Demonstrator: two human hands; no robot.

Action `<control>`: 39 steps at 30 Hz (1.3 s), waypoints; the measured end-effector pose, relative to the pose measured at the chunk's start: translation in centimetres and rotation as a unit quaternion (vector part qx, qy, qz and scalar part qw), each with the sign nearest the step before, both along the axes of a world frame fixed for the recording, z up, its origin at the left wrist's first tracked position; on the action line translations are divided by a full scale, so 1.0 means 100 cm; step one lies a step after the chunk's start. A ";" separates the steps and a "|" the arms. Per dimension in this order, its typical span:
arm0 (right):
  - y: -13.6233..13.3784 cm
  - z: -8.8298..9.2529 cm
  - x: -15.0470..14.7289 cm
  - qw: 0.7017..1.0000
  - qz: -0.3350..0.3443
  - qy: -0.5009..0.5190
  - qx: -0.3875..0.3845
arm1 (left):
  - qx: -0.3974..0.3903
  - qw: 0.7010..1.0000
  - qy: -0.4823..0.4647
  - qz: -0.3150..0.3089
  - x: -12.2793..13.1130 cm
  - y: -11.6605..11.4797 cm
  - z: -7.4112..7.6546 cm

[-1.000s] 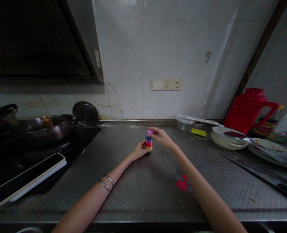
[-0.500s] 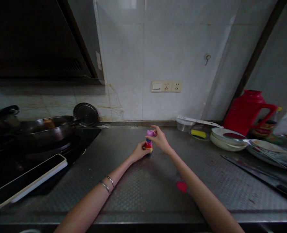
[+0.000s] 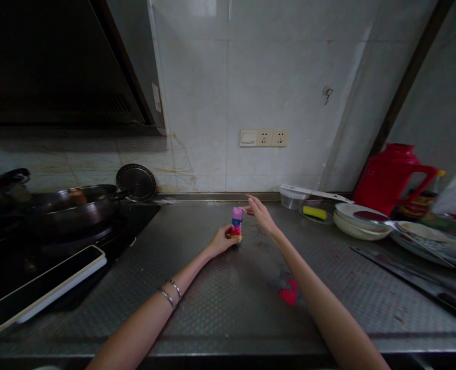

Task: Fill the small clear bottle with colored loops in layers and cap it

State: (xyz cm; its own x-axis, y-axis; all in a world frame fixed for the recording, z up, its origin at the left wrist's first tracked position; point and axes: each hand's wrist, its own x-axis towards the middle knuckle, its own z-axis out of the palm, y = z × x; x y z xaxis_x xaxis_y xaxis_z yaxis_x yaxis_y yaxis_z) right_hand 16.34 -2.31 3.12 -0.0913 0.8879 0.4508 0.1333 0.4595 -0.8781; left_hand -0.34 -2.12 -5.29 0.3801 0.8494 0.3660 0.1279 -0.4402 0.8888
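Observation:
A small bottle-shaped container (image 3: pixel 236 222), banded pink, blue, red and yellow, stands upright on the steel counter (image 3: pixel 197 308). My left hand (image 3: pixel 222 240) is closed around its lower part, thumb and fingers on either side. Close by the container's pink top, on its right, is my right hand (image 3: pixel 259 213), with its fingers stretched out and parted. Whether a fingertip still touches the top, I cannot tell. A red heart-shaped piece (image 3: pixel 288 293) lies on the counter beside my right forearm.
On the left, a phone-like device (image 3: pixel 48 282) lies across the black stove, near a metal pan (image 3: pixel 77 205). To the right are a yellow sponge (image 3: pixel 314 213) in a dish, stacked bowls (image 3: pixel 362 228), a long dark-handled utensil (image 3: pixel 401 277) and a red thermos jug (image 3: pixel 389 177).
My right hand has let go of the container's pink top and moved slightly right, its fingers straightening. My left hand keeps its hold on the lower part.

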 end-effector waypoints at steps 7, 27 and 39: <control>-0.001 -0.001 -0.001 1.000 0.011 0.008 -0.017 | -0.011 1.000 -0.014 -0.003 0.000 0.001 -0.001; 0.001 -0.011 -0.011 0.995 0.079 -0.026 0.059 | -0.018 0.999 -0.025 -0.022 0.000 -0.003 0.003; -0.001 -0.006 -0.003 0.988 0.058 -0.097 0.106 | -0.027 0.999 -0.013 -0.023 -0.001 0.001 0.003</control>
State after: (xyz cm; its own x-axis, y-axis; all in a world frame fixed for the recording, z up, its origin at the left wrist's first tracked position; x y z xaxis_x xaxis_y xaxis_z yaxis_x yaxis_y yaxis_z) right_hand 16.00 -2.36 2.50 -0.2900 0.7539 0.5895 0.2244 0.6524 -0.7239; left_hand -0.39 -2.04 -4.98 0.4099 0.8501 0.3306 0.0844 -0.3962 0.9143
